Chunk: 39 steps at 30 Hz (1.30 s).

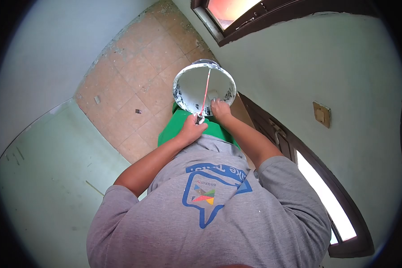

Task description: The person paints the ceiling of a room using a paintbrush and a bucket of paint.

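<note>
A large white bucket (pixel 179 91), its rim smeared with white and dark paint, stands against the green trousers (pixel 176 127) with its mouth toward me. My left hand (pixel 193 130) is closed around the dark handle of a thin red rod (pixel 206 91). Whitish smears mark the handle, and the rod reaches across the bucket's mouth toward its far rim. At the near right rim is my right hand (pixel 220 109), fingers curled at the opening. A small pale thing (pixel 213 94) shows just beyond those fingers; its kind cannot be told.
Tan floor tiles (pixel 140 80) carry debris, with a dark scrap (pixel 138 111) and a pale chip (pixel 97 99) at left. A brown-framed window (pixel 228 27) is above. A wall switch (pixel 321 115) and a dark door (pixel 295 143) are at right; a pale green wall (pixel 53 169) is at left.
</note>
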Each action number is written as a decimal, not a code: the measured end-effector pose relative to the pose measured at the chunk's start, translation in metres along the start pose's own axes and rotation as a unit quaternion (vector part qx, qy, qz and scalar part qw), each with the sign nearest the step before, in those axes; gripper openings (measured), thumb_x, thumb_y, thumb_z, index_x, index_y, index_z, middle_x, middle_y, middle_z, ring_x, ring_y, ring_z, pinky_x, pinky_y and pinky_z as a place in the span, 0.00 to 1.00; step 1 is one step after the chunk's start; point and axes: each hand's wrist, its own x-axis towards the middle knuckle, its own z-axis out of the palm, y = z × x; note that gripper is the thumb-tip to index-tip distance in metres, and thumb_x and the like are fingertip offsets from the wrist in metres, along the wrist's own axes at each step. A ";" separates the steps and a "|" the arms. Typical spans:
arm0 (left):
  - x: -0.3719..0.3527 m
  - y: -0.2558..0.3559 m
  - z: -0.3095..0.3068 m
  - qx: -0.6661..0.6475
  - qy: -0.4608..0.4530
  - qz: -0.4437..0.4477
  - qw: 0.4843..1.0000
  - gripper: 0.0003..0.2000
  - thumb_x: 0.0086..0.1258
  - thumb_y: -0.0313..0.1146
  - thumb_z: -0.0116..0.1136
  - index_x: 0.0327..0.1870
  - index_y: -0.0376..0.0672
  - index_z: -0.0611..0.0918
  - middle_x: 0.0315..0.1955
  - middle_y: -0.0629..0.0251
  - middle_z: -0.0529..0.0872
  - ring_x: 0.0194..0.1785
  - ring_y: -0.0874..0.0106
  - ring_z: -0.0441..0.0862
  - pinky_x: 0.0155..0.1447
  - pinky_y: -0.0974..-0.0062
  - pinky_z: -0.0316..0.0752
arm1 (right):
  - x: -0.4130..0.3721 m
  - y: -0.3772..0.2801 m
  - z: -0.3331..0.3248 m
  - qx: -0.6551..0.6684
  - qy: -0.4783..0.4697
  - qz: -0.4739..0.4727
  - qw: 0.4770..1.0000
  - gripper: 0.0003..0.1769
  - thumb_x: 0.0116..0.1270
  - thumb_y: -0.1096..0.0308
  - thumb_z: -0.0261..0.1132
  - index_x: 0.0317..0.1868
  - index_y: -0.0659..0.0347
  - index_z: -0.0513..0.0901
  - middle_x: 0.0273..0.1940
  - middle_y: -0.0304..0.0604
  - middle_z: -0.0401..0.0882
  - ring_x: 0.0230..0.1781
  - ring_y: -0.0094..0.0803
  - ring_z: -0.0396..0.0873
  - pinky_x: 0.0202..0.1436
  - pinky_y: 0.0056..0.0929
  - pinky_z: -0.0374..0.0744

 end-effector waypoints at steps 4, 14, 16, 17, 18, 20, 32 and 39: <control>0.001 0.006 -0.002 0.018 -0.002 -0.001 1.000 0.06 0.58 0.29 0.58 0.31 0.39 0.75 0.22 0.74 0.71 0.28 0.80 0.66 0.31 0.73 0.65 | -0.001 -0.005 -0.006 0.016 0.000 0.019 1.000 0.12 0.68 0.68 0.54 0.43 0.62 0.83 0.43 0.53 0.82 0.43 0.46 0.86 0.40 0.40 0.85; 0.025 0.043 -0.006 0.006 0.035 -0.010 0.999 0.05 0.58 0.27 0.58 0.33 0.38 0.78 0.23 0.72 0.78 0.27 0.80 0.73 0.30 0.75 0.68 | -0.042 0.032 -0.035 0.360 0.098 0.095 0.923 0.15 0.71 0.67 0.56 0.51 0.66 0.82 0.42 0.53 0.86 0.35 0.44 0.85 0.38 0.41 0.82; 0.026 0.054 -0.005 0.010 0.032 -0.019 0.999 0.04 0.58 0.27 0.57 0.31 0.38 0.77 0.22 0.70 0.78 0.26 0.79 0.72 0.29 0.74 0.67 | -0.051 0.053 -0.027 0.447 0.054 0.119 0.885 0.16 0.73 0.66 0.56 0.53 0.66 0.82 0.40 0.50 0.87 0.32 0.38 0.84 0.37 0.37 0.80; 0.028 0.058 -0.005 0.014 0.026 -0.012 1.000 0.04 0.58 0.27 0.57 0.31 0.38 0.77 0.22 0.70 0.78 0.26 0.79 0.72 0.29 0.74 0.67 | -0.054 0.061 -0.023 0.533 0.001 0.138 0.835 0.17 0.75 0.65 0.55 0.55 0.66 0.82 0.39 0.46 0.88 0.29 0.31 0.82 0.35 0.33 0.79; 0.030 0.057 -0.008 0.019 0.031 -0.029 0.999 0.03 0.58 0.26 0.56 0.30 0.39 0.76 0.22 0.70 0.77 0.25 0.79 0.71 0.28 0.75 0.65 | -0.070 0.055 -0.054 0.607 -0.041 0.181 0.773 0.14 0.74 0.67 0.55 0.50 0.65 0.84 0.37 0.43 0.87 0.30 0.25 0.80 0.37 0.29 0.78; 0.037 0.052 -0.007 0.000 0.042 -0.039 0.998 0.03 0.58 0.25 0.54 0.27 0.42 0.73 0.19 0.70 0.74 0.21 0.79 0.68 0.24 0.76 0.61 | -0.083 0.059 -0.054 0.614 -0.038 0.189 0.766 0.15 0.75 0.67 0.54 0.52 0.66 0.82 0.38 0.42 0.87 0.27 0.24 0.79 0.35 0.29 0.78; 0.040 0.060 -0.015 0.036 0.010 -0.060 0.997 0.05 0.57 0.23 0.53 0.28 0.43 0.71 0.16 0.71 0.70 0.17 0.77 0.66 0.21 0.75 0.58 | -0.098 0.009 -0.030 0.473 0.098 0.253 0.838 0.12 0.66 0.74 0.61 0.49 0.67 0.78 0.44 0.54 0.84 0.43 0.37 0.84 0.45 0.37 0.80; 0.037 0.062 -0.017 0.062 -0.007 -0.073 0.995 0.04 0.56 0.27 0.57 0.27 0.40 0.74 0.20 0.68 0.75 0.24 0.76 0.71 0.28 0.72 0.65 | -0.104 -0.020 -0.060 0.105 0.144 0.157 0.971 0.08 0.57 0.73 0.67 0.39 0.60 0.81 0.42 0.49 0.79 0.48 0.45 0.79 0.50 0.41 0.79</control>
